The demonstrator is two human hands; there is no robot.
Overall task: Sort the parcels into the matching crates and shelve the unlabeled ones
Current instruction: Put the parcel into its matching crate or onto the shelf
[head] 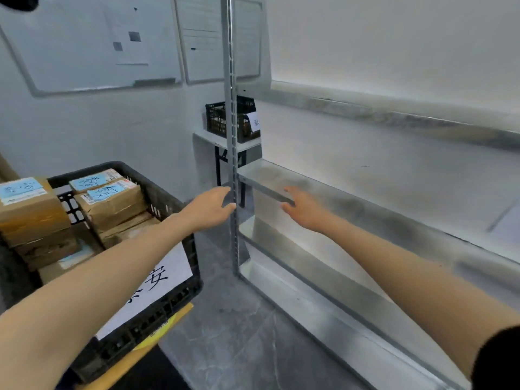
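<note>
Both my arms reach forward toward a metal shelf rack (332, 192) on the right. My left hand (211, 206) is at the rack's upright post (233, 153), thumb and fingers spread around it, holding no parcel. My right hand (302, 209) touches the front lip of the middle shelf with relaxed fingers. The shelves in view carry no parcels. At the left a black crate (168, 192) with a white paper label (157, 282) holds several brown parcels (112, 204) with blue handwritten labels.
A second black crate (222, 119) with a white tag stands on a small white table (225, 142) behind the post. Whiteboards hang on the far wall. A yellow envelope (157, 336) lies under the near crate. Grey floor runs between crate and rack.
</note>
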